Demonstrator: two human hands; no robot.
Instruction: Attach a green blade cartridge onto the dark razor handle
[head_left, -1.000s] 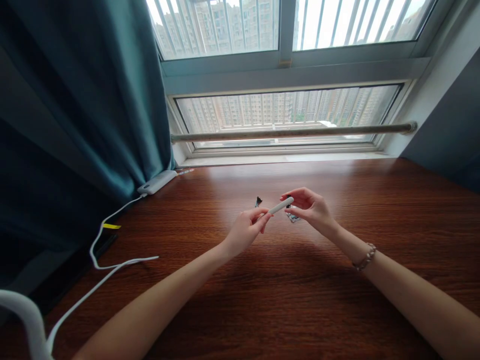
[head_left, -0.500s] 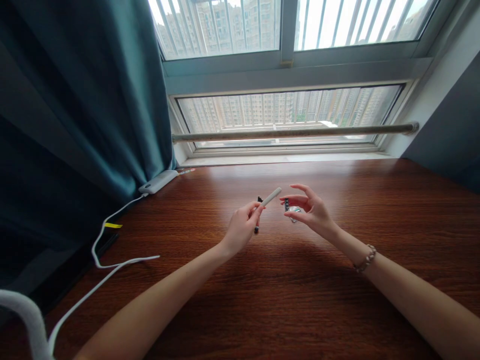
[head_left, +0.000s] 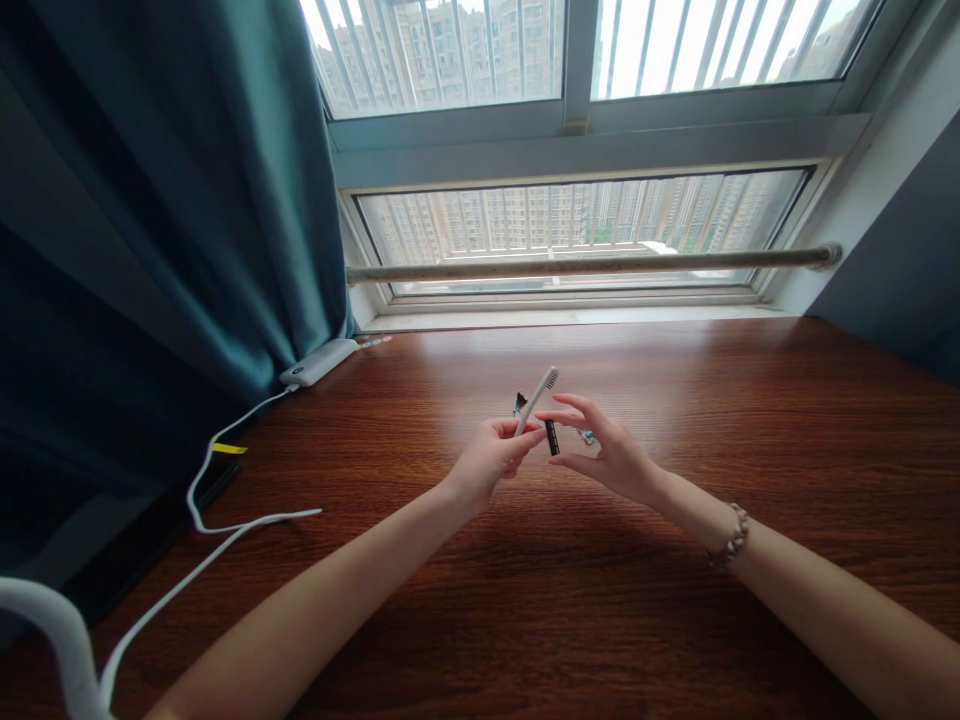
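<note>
Left side of the frame: a white box [head_left: 322,363] and a white cable [head_left: 196,500] beside the blue curtain [head_left: 225,200].
Left grip [head_left: 484,465]: closed on a white toothbrush [head_left: 531,405], frame centre; its shaft slants toward upper right, bristles facing right.
Small dark item [head_left: 520,401]: beyond the left grip, partly covered; its kind is unclear.
Black bar [head_left: 552,440]: below the bristles, near upright in the frame, just right of the left fingertips; whether it touches them, I cannot tell.
Right grip [head_left: 622,460]: pinching the bar between fingers and thumb; it is the nearer hand to the bristles' right side.
Silvery item [head_left: 588,437]: past the right fingers, mostly hidden.
Hidden: the toothbrush's lower end, inside the left grip.
</note>
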